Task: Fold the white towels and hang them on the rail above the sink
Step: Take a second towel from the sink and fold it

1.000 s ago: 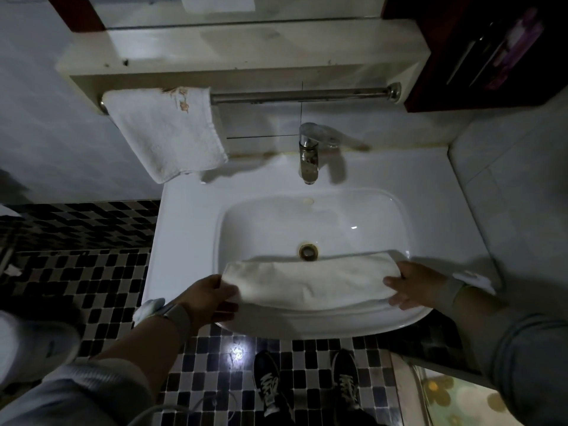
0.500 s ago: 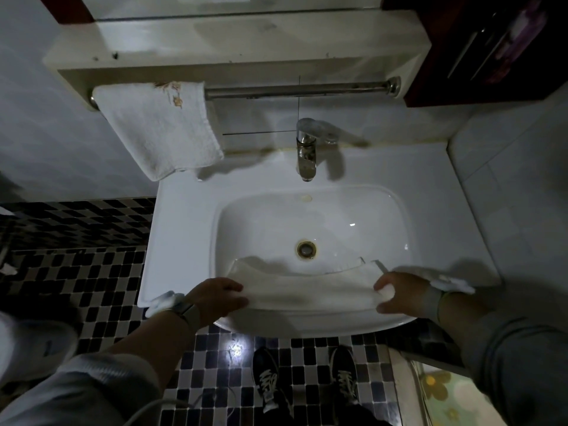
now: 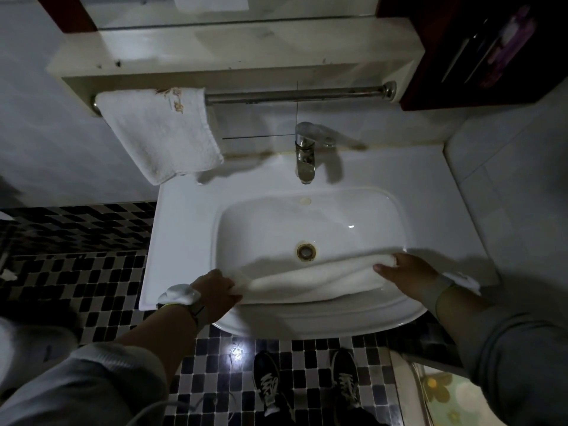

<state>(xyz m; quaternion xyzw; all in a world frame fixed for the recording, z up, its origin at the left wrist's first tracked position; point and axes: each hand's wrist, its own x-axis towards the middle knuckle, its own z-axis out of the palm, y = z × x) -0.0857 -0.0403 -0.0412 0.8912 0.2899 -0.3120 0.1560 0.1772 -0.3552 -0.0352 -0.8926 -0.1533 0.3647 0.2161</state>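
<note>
Fingers (image 3: pixel 384 267) of both hands clamp the folded white cloth towel (image 3: pixel 310 284) at the sink's (image 3: pixel 184 241) front edge; one white towel (image 3: pixel 159 133) already hangs on the steel rail (image 3: pixel 295 95).

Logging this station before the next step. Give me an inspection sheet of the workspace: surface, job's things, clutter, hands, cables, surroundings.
Surface: white sink, basin looks dry, drain open; the front rim carries the towel being folded.
Job's things: folded towel lies across the near edge of the basin; hung towel drapes over the left end of the rail, whose right part is bare.
Clutter: nothing seen on the sink top.
Hands: left hand grips the folded towel's left end; right hand holds its right end. Both wrists wear bands.
Cables: a thin cord by the left sleeve.
Surroundings: faucet behind the basin, checkered floor tiles, dark cabinet upper right, dim light.
</note>
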